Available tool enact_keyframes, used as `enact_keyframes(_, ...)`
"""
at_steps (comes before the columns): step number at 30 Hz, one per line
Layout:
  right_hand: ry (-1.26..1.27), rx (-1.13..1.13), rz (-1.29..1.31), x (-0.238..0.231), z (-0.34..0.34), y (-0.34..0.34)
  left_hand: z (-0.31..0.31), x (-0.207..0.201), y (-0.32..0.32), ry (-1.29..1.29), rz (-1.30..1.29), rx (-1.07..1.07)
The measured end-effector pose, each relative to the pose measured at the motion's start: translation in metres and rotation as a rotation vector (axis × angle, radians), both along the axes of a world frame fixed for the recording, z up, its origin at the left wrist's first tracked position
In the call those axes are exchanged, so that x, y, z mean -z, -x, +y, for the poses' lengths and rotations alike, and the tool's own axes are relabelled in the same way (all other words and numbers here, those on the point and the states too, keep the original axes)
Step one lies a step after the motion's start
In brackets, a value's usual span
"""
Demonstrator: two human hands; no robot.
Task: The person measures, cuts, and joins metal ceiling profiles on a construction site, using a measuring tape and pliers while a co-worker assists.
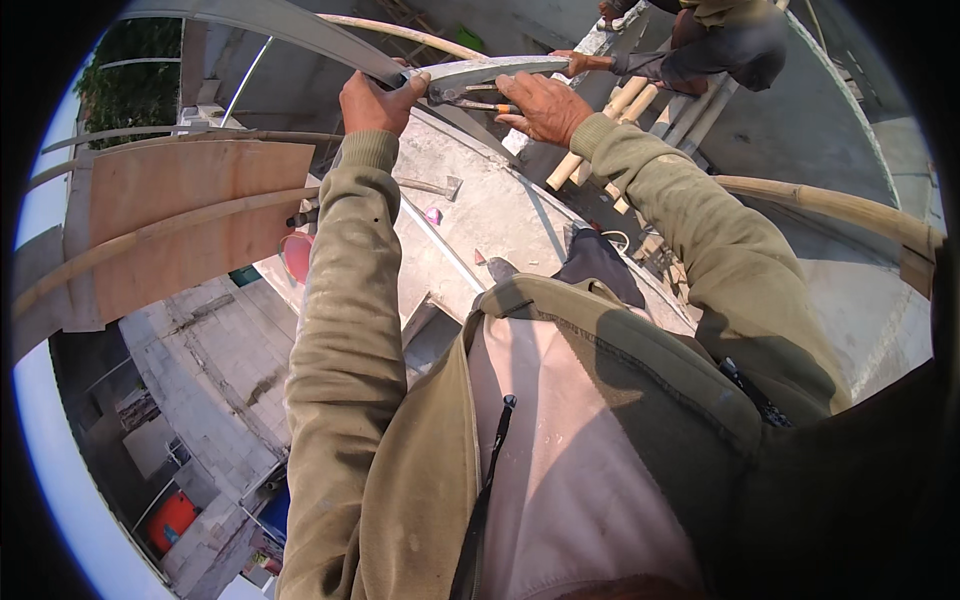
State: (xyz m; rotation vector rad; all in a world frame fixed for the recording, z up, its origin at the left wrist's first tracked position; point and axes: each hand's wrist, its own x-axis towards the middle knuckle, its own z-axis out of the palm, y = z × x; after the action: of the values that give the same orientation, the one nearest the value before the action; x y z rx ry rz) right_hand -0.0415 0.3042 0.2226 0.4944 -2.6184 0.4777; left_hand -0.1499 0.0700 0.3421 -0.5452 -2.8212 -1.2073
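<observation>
1. At the left of the frame, a flat brown plywood board [190, 225] sits behind a curved pale bamboo rail [150, 235], with rooftops far below it.
2. Left of centre at the top, the left hand [375, 100] is closed around the end of a long grey metal strip [300, 30] that runs up toward the upper left.
3. Just right of it, at top centre, the right hand [540, 105] grips a pair of metal snips with orange-tipped handles [470, 97]; its fingers are wrapped round the handles, and the blades meet the strip between the two hands.
4. Below the hands, a hammer [430, 186] lies on a grey concrete ledge [500, 215].
5. At the upper right, another person's hand [577, 62] holds the far end of a curved grey strip piece [500, 68].
</observation>
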Motion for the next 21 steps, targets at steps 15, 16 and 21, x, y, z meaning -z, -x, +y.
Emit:
enact_keyframes(15, 1.133, -0.184, -1.404, -0.102, -0.046, -0.055, -0.005, 0.001, 0.004, -0.025, -0.018, -0.007)
enact_keyframes(16, 0.852, -0.045, -1.234, -0.1, -0.048, -0.054, -0.004, 0.001, 0.004, -0.02, -0.023, -0.004)
enact_keyframes(21, 0.094, 0.264, -0.451, -0.076, -0.052, -0.064, -0.009, 0.003, 0.004, -0.022, -0.036, 0.0)
